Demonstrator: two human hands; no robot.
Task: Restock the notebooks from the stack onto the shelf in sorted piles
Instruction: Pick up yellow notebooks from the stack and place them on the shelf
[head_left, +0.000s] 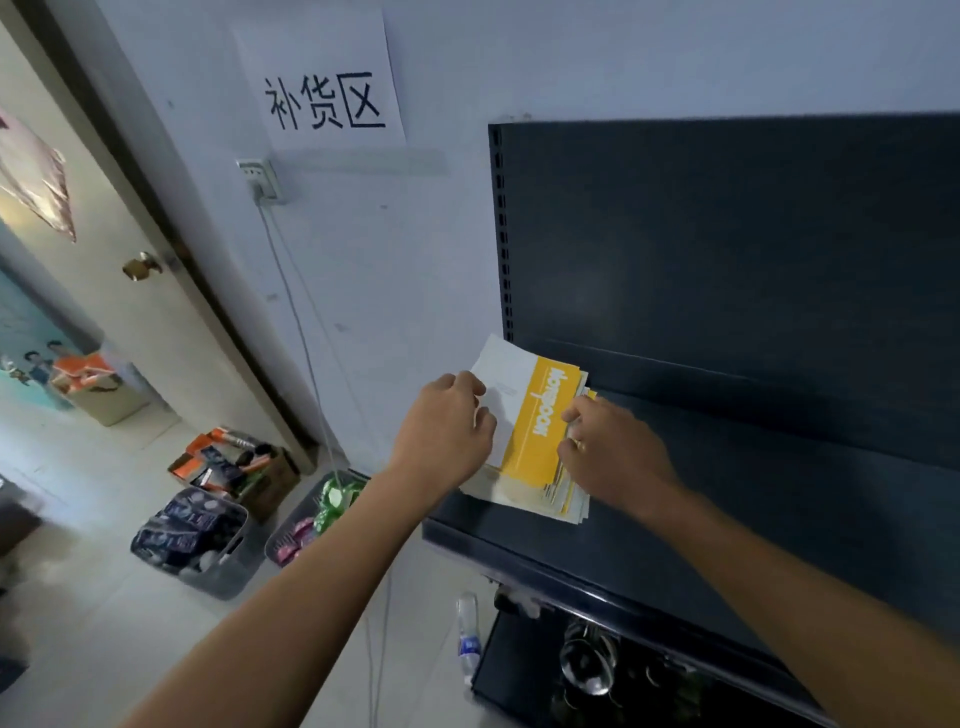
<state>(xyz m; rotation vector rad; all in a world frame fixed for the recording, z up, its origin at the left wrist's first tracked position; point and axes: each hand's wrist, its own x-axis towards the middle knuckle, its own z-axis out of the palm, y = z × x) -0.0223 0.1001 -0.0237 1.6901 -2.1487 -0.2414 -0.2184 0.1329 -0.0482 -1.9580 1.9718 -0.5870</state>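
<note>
- The dark metal shelf (753, 467) fills the right of my view. Its board is bare apart from one heap at the left end, which I judge leaves the rest free for separate sorted piles.
- The pale wall (363, 260) beside it carries a paper sign (322, 83) with printed characters, so I take this to be the restocking spot.
- On the floor below sit a grey basket (208, 551) of dark packets and a cardboard box (244, 467) of mixed goods, well apart from the notebooks and no part of this job.
- The stack of notebooks (524, 499) lies flat at the shelf's front left corner, with its left edge reaching about to the shelf's end. The covers are fanned and uneven, which suggests the pile is being leafed through rather than squared up.
- The top notebook (540, 415) has a yellow band with white lettering beside a white panel, and it lies skewed across those under it.
- My left hand (447, 431) rests on the white panel with its fingers curled down onto the cover, probably to pin the pile.
- My right hand (608, 447) works the right-hand edges, fingers (574, 413) bent together onto the yellow cover's edge. I cannot tell whether they actually pinch one cover or only riffle them.
</note>
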